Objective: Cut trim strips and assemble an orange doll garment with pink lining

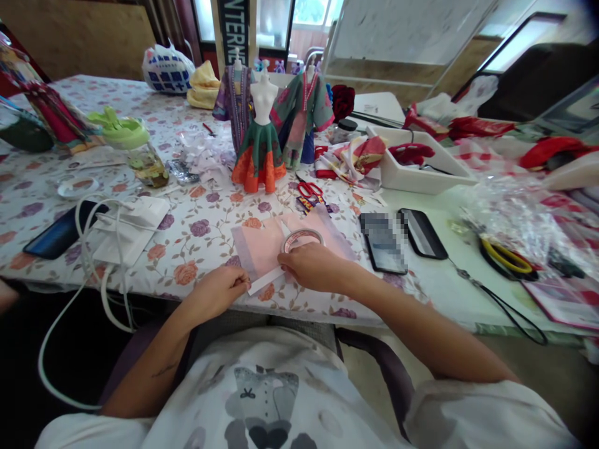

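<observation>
A pink piece of fabric [262,246] lies on the flowered tablecloth [196,237] near the front edge. A roll of tape [302,238] rests on it. My right hand [312,267] is closed around the near side of the roll. A white strip [264,280] runs from the roll toward my left hand [219,292], whose fingers pinch its end at the fabric's lower corner.
Red scissors [309,190] lie behind the fabric, with dressed doll mannequins [260,134] further back. Two phones [402,240] lie to the right, a dark phone [58,232] and white cables [116,227] to the left. A white tray [416,168] and a jar [140,153] stand beyond.
</observation>
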Action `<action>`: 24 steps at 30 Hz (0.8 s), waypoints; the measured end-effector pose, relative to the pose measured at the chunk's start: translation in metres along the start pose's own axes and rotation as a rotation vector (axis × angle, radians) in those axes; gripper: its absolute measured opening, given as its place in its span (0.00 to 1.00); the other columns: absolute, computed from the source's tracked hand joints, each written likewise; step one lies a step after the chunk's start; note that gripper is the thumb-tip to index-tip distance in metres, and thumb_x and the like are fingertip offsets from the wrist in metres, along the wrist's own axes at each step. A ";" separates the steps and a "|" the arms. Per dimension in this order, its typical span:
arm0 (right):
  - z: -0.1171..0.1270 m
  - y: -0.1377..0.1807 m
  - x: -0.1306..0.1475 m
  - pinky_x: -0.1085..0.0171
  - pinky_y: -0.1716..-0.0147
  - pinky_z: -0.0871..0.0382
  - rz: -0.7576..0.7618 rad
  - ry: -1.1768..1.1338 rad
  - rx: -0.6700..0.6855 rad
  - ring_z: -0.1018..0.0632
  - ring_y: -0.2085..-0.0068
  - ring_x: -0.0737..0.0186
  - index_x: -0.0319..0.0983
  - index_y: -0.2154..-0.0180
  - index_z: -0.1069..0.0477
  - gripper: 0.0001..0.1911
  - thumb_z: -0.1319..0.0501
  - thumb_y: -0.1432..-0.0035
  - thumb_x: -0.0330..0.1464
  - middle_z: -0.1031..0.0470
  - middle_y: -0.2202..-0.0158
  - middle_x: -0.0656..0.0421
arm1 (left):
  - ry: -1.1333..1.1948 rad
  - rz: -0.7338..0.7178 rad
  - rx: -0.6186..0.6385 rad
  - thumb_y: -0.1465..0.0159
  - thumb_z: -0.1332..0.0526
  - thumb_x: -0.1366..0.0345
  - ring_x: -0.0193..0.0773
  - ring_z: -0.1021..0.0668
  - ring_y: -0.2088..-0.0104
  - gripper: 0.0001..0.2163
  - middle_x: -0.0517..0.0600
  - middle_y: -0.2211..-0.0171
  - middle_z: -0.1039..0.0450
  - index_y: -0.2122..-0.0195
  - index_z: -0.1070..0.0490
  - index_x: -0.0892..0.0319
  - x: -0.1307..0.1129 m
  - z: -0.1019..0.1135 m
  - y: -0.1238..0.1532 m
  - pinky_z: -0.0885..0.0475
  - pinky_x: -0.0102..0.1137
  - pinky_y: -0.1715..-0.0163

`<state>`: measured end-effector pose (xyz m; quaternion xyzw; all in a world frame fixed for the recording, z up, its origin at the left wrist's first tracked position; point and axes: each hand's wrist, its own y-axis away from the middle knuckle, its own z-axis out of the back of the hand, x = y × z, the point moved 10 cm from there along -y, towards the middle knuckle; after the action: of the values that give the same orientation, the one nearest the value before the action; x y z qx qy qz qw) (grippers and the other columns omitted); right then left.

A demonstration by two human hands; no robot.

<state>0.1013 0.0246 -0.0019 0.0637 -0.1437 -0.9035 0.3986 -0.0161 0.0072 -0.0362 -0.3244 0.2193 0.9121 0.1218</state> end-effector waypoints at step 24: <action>-0.002 -0.001 -0.005 0.63 0.69 0.42 -0.035 -0.031 -0.006 0.22 0.63 0.53 0.34 0.59 0.30 0.10 0.47 0.39 0.30 0.22 0.64 0.48 | 0.044 0.000 -0.044 0.40 0.47 0.60 0.36 0.33 0.76 0.10 0.45 0.78 0.34 0.72 0.31 0.57 0.008 0.006 -0.007 0.44 0.30 0.75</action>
<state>0.1045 0.0286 -0.0041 0.0510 -0.1463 -0.9116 0.3808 -0.0229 0.0171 -0.0396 -0.3469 0.2016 0.9094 0.1098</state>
